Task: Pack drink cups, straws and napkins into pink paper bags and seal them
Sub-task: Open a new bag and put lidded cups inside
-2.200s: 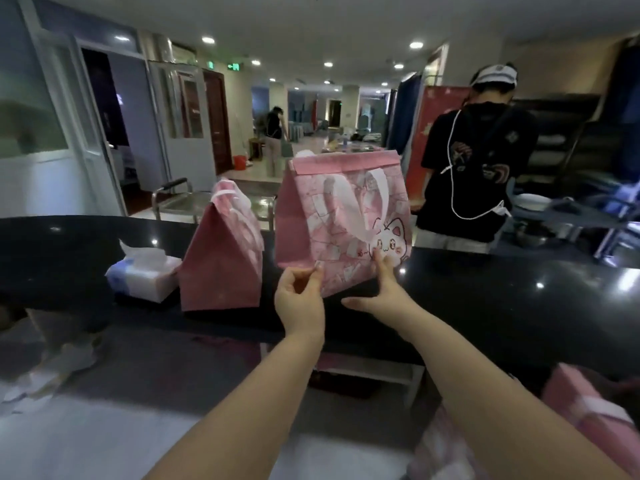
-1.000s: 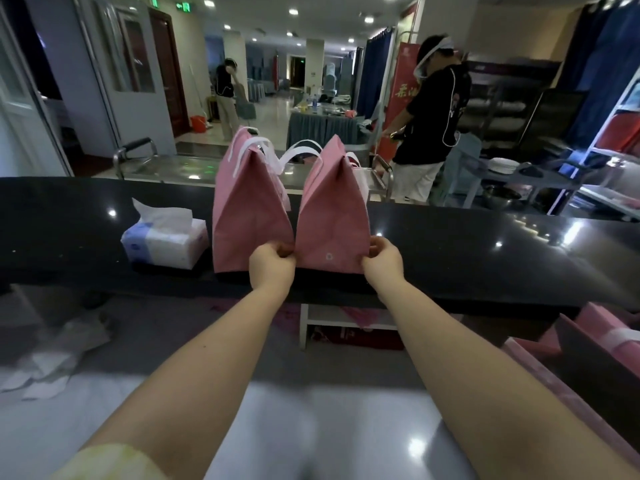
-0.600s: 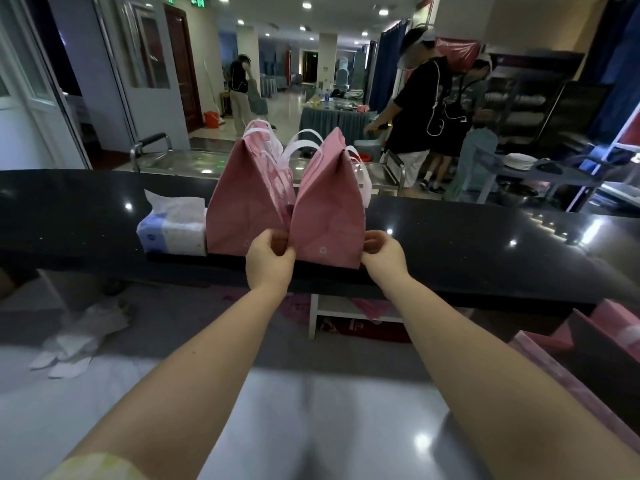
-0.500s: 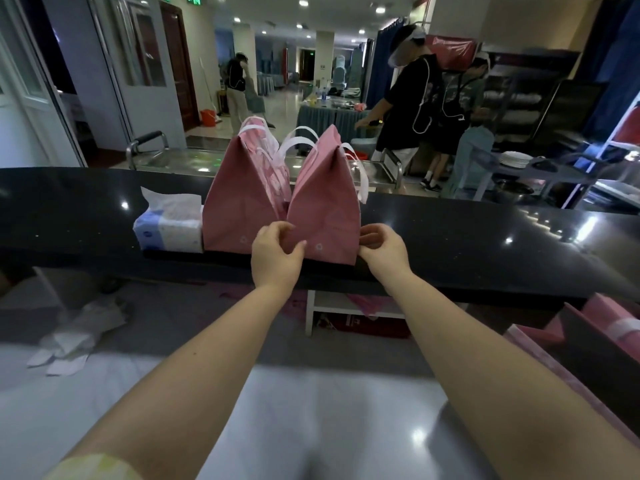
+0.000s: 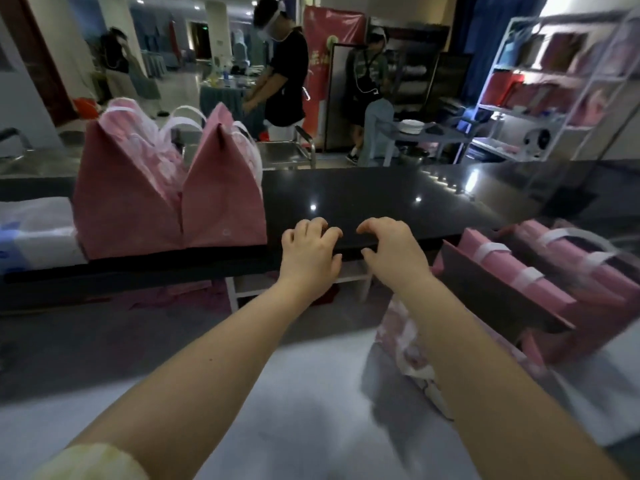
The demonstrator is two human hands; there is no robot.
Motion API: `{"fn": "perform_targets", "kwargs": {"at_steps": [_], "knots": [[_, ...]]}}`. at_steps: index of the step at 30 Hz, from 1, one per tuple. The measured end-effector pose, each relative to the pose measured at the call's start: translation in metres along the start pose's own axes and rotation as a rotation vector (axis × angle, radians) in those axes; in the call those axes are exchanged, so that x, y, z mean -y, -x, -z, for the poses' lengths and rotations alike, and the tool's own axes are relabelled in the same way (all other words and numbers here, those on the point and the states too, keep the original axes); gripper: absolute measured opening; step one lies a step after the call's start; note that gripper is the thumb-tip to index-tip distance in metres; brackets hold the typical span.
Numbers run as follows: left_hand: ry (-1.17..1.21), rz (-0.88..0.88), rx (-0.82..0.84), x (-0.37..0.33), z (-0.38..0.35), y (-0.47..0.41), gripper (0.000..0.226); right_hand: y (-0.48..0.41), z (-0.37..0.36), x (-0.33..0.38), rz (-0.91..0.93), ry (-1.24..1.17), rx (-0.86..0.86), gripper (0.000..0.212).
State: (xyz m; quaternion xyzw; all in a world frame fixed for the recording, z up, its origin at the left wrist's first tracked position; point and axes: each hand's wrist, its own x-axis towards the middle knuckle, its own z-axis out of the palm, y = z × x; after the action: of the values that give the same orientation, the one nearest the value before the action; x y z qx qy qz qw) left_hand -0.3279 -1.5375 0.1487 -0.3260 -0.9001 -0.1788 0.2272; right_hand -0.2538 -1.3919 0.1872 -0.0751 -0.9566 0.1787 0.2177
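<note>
Tissue pack (image 5: pixel 33 233): far left on the black counter (image 5: pixel 381 192), just beside the first bag.
First pink bag (image 5: pixel 124 206): upright on the counter, top folded shut into a peak, white handles showing behind it.
Second pink bag (image 5: pixel 223 202): upright, folded shut the same way, its side touching the first bag; it stands left of both hands and apart from them.
Left hand (image 5: pixel 308 252): over the counter's near edge, just right of the second bag, fingers loosely curled, holding nothing.
Right hand (image 5: pixel 393 251): close beside the left one at the same edge, fingers loosely curled, empty too; whether either hand's fingertips touch the counter cannot be told.
Printed pink bag (image 5: pixel 403 341): lying flat on the lower pale surface, under the right forearm.
Flat pink bags (image 5: pixel 543 278): a stack leaning in a dark holder, right of the right hand and well apart from the two sealed bags.
Shelf rack (image 5: pixel 554 81): far right background, blurred.
</note>
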Motion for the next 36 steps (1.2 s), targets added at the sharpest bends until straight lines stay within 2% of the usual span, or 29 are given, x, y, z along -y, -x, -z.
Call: {"fn": "perform_targets", "kwargs": {"at_steps": [6, 14, 21, 25, 29, 36], "knots": [[-0.053, -0.209, -0.015, -0.081, 0.007, -0.041, 0.048, 0.033, 0.081, -0.058, -0.094, 0.237, -0.024, 0.042], [-0.065, -0.397, 0.017, -0.192, -0.001, -0.017, 0.036, 0.104, 0.134, -0.124, -0.193, 0.342, -0.062, 0.034], [0.015, -0.390, 0.133, -0.312, -0.021, 0.013, 0.038, 0.196, 0.195, -0.196, -0.292, 0.327, 0.026, 0.037], [0.083, -0.386, 0.204, -0.401, -0.043, 0.055, 0.032, 0.269, 0.234, -0.247, -0.386, 0.281, 0.033, 0.034], [0.118, -0.418, 0.295, -0.479, -0.073, 0.103, 0.038, 0.337, 0.251, -0.292, -0.430, 0.300, 0.058, 0.032], [0.158, -0.379, 0.399, -0.557, -0.102, 0.158, 0.042, 0.428, 0.268, -0.355, -0.496, 0.276, 0.129, 0.035]]}}
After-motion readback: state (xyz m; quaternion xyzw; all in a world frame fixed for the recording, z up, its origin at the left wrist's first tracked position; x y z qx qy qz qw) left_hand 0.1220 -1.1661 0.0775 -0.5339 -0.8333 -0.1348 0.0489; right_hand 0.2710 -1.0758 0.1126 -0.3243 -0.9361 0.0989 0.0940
